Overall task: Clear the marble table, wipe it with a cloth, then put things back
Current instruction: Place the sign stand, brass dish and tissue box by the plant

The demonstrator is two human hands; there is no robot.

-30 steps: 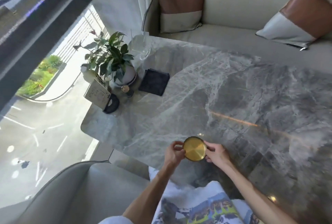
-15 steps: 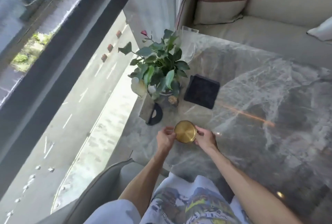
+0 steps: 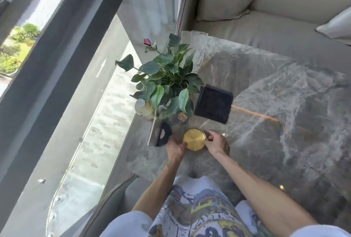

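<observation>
Near the potted plant, both hands on the gold disc

Just on our side of the potted plant (image 3: 167, 84), the head view showed us holding the round gold disc (image 3: 194, 139) over the marble table (image 3: 284, 103). Our left hand (image 3: 175, 148) pinched one edge of its rim with curled fingers and our right hand (image 3: 216, 143) pinched the opposite edge. We could not tell whether the disc already touched the marble or hung just above it.

Close around the plant stood a black card stand (image 3: 163, 137), a small jar (image 3: 182, 118), a dark square mat (image 3: 213, 103) and a pale bottle (image 3: 143, 106). A clear holder (image 3: 198, 50) stood beyond the plant.

With these things grouped by the plant and the disc brought in among them, we judged that we were putting things back, the disc being the piece in hand.

The next move called for lowering the disc flat onto the marble in the gap in front of the plant, clear of the card stand and the jar. Both pinches could then let go without sliding it.
</observation>
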